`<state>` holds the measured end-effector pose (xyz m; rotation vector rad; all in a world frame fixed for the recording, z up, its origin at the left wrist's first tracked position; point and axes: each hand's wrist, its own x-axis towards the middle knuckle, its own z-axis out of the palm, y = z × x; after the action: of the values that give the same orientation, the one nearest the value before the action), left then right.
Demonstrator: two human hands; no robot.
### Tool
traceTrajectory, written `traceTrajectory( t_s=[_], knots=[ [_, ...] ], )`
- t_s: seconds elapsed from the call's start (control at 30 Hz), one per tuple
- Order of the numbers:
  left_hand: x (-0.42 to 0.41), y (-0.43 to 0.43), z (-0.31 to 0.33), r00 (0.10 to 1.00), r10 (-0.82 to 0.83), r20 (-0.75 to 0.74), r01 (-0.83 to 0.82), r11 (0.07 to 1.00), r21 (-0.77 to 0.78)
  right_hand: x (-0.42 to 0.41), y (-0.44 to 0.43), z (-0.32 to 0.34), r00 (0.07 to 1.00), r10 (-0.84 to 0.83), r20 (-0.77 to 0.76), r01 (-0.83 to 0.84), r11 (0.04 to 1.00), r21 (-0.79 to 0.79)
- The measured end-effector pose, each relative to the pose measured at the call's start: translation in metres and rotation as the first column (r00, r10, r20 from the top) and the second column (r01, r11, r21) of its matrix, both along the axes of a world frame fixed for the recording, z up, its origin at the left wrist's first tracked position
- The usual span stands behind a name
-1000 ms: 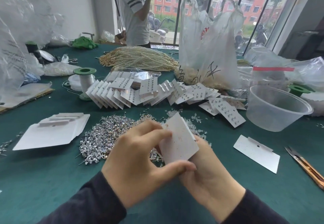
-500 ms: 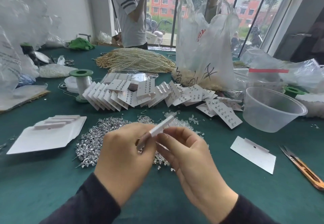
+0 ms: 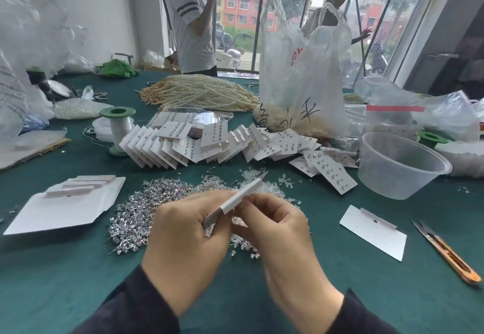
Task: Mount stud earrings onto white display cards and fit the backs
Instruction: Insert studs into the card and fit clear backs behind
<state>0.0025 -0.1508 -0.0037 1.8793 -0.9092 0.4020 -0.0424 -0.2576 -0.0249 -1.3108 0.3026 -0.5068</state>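
Left hand [image 3: 188, 234] and right hand [image 3: 277, 229] pinch the edge-on white card [image 3: 243, 191] above the stud pile [image 3: 136, 210].

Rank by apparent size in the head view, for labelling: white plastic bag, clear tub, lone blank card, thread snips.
1. white plastic bag
2. clear tub
3. lone blank card
4. thread snips: similar length, far thinner
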Motion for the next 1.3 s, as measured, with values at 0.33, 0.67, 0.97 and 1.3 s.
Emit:
traceTrajectory(
  t_s=[0.33, 0.67, 0.97, 1.3],
  knots=[
    [-0.001, -0.001, -0.006, 0.988, -0.041, -0.152, 0.029, 0.996, -0.083, -0.002, 0.000, 0.008, 0.998, 0.063, -0.003, -0.062, 0.986, 0.152],
    [0.014, 0.001, -0.010, 0.869, -0.106, -0.484, 0.050, 0.991, -0.126, -0.001, -0.009, 0.005, 0.998, 0.001, 0.067, 0.033, 0.872, -0.489],
    [0.031, 0.004, -0.007, 0.545, -0.136, -0.827, -0.201, 0.937, -0.286, 0.010, -0.068, -0.004, 0.908, -0.272, -0.318, -0.256, 0.240, -0.936],
    [0.026, 0.004, -0.009, 0.408, -0.242, -0.880, -0.139, 0.937, -0.322, 0.013, -0.067, 0.000, 0.952, -0.293, -0.092, 0.027, 0.378, -0.926]
  ],
)
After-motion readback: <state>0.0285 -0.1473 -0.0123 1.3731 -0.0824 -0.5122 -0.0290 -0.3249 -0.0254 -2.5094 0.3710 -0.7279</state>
